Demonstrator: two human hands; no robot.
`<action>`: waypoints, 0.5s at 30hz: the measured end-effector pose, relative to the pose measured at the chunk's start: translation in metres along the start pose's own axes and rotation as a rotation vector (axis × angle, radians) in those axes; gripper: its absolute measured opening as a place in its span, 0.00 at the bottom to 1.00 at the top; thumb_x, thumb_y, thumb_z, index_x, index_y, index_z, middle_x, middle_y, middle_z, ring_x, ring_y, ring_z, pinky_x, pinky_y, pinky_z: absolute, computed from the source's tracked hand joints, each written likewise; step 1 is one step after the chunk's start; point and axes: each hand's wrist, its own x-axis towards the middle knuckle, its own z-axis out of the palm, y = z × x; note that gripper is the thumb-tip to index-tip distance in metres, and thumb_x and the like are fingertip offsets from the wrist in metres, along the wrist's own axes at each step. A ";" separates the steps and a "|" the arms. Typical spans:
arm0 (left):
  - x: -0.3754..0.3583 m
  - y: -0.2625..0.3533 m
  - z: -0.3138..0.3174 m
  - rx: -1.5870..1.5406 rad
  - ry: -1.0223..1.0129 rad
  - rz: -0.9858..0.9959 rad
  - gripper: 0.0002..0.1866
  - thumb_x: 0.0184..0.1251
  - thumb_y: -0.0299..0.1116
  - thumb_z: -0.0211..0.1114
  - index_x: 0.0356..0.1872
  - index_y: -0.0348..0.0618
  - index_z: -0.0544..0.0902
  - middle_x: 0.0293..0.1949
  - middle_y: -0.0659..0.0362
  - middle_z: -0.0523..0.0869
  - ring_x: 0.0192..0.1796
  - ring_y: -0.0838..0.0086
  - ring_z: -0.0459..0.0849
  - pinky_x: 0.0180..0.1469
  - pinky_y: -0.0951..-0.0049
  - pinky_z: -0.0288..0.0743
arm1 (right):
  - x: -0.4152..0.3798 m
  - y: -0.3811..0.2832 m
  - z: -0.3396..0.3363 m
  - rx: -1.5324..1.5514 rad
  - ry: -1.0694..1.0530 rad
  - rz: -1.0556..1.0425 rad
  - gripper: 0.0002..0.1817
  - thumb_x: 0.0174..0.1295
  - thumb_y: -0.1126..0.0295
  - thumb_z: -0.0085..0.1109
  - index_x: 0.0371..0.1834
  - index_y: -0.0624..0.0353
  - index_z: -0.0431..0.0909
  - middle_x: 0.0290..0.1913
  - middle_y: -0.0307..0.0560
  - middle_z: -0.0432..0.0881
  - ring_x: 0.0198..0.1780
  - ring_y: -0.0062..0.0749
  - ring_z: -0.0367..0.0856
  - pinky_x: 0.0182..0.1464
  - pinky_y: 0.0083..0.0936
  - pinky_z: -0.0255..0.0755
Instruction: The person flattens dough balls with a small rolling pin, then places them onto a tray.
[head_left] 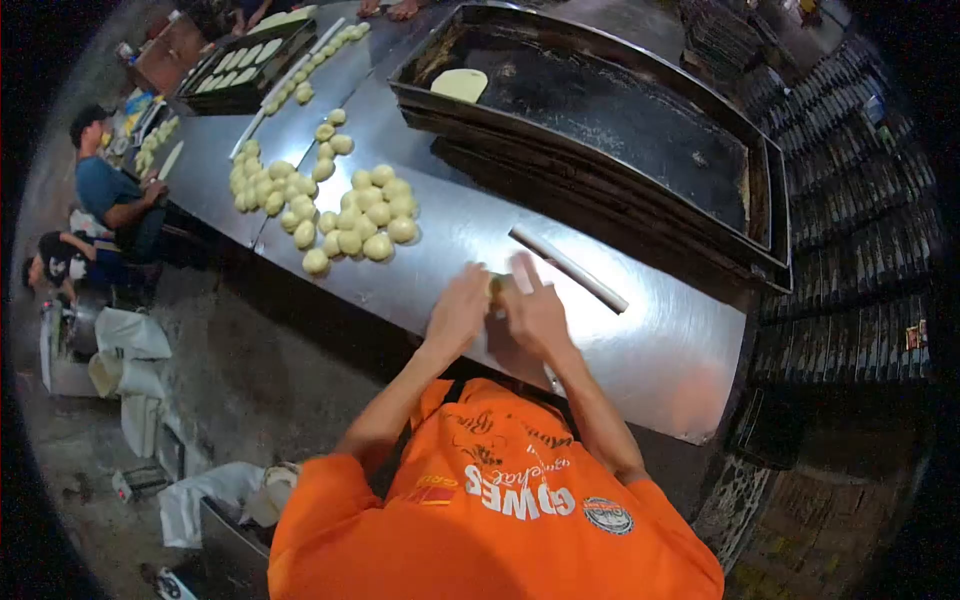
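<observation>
My left hand [460, 312] and my right hand [537, 315] are close together above the steel table near its front edge, slightly smeared by motion. Between them a small piece of dough [497, 288] shows, mostly covered by the curled fingers of both hands. Just beyond my right hand lies a pale rolling pin [575, 272], set at a slant and touched by neither hand. To the left of my hands, a cluster of round dough balls [375, 205] rests on the metal surface.
Behind the rolling pin stands a large dark baking tray [590, 140] with one flat dough piece [460, 85] in its left corner. A long white stick [290, 85] lies beside more dough balls. Stacked trays [840, 220] rise on the right. A co-worker [115, 185] stands at the left.
</observation>
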 end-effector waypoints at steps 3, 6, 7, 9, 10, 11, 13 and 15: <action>-0.014 -0.043 0.044 0.312 0.107 0.384 0.23 0.73 0.35 0.55 0.66 0.35 0.74 0.71 0.45 0.71 0.73 0.50 0.68 0.73 0.49 0.61 | -0.040 0.023 0.047 -0.126 -0.048 -0.190 0.24 0.73 0.60 0.46 0.64 0.65 0.72 0.72 0.55 0.69 0.74 0.54 0.64 0.77 0.49 0.52; 0.009 -0.023 0.003 0.421 -0.144 0.256 0.23 0.75 0.37 0.55 0.65 0.34 0.75 0.71 0.45 0.72 0.75 0.50 0.66 0.73 0.44 0.59 | -0.030 0.037 0.012 -0.096 -0.095 -0.046 0.23 0.71 0.61 0.49 0.64 0.64 0.73 0.71 0.59 0.70 0.75 0.52 0.64 0.78 0.49 0.50; 0.010 -0.023 -0.006 0.417 -0.154 0.249 0.23 0.75 0.37 0.55 0.65 0.34 0.75 0.71 0.45 0.72 0.75 0.50 0.66 0.73 0.44 0.59 | -0.032 0.037 -0.001 -0.038 -0.134 0.065 0.23 0.70 0.62 0.51 0.63 0.63 0.74 0.71 0.61 0.70 0.74 0.51 0.64 0.78 0.49 0.50; 0.028 -0.022 -0.027 0.311 0.076 0.214 0.23 0.76 0.36 0.54 0.66 0.34 0.74 0.71 0.44 0.71 0.75 0.50 0.65 0.75 0.46 0.56 | -0.026 0.065 -0.019 0.059 0.093 0.162 0.21 0.68 0.64 0.55 0.62 0.63 0.75 0.66 0.62 0.74 0.70 0.53 0.69 0.76 0.51 0.54; 0.037 -0.019 -0.036 0.337 0.095 0.193 0.22 0.77 0.35 0.53 0.66 0.33 0.74 0.71 0.44 0.72 0.75 0.51 0.66 0.75 0.47 0.57 | -0.027 0.077 -0.024 -0.161 0.163 0.135 0.18 0.67 0.67 0.56 0.58 0.62 0.78 0.58 0.59 0.79 0.62 0.54 0.73 0.70 0.51 0.63; 0.047 -0.017 -0.039 0.334 0.088 0.185 0.22 0.77 0.35 0.53 0.66 0.33 0.74 0.71 0.44 0.72 0.75 0.51 0.66 0.75 0.47 0.57 | -0.033 0.086 -0.014 -0.286 0.174 0.362 0.16 0.65 0.69 0.58 0.55 0.59 0.81 0.52 0.54 0.81 0.56 0.52 0.75 0.61 0.48 0.69; 0.067 -0.011 -0.036 0.275 0.102 0.262 0.21 0.77 0.34 0.52 0.65 0.32 0.73 0.71 0.44 0.71 0.74 0.50 0.67 0.75 0.48 0.58 | -0.035 0.087 -0.008 -0.231 0.119 0.407 0.19 0.63 0.65 0.61 0.58 0.52 0.82 0.49 0.50 0.80 0.54 0.49 0.74 0.54 0.45 0.70; 0.078 -0.016 -0.010 0.303 0.141 0.299 0.21 0.78 0.32 0.50 0.65 0.32 0.73 0.71 0.43 0.70 0.73 0.49 0.67 0.75 0.48 0.58 | -0.036 0.069 -0.004 -0.182 0.099 0.209 0.19 0.63 0.66 0.61 0.57 0.50 0.82 0.48 0.49 0.80 0.52 0.47 0.75 0.52 0.42 0.70</action>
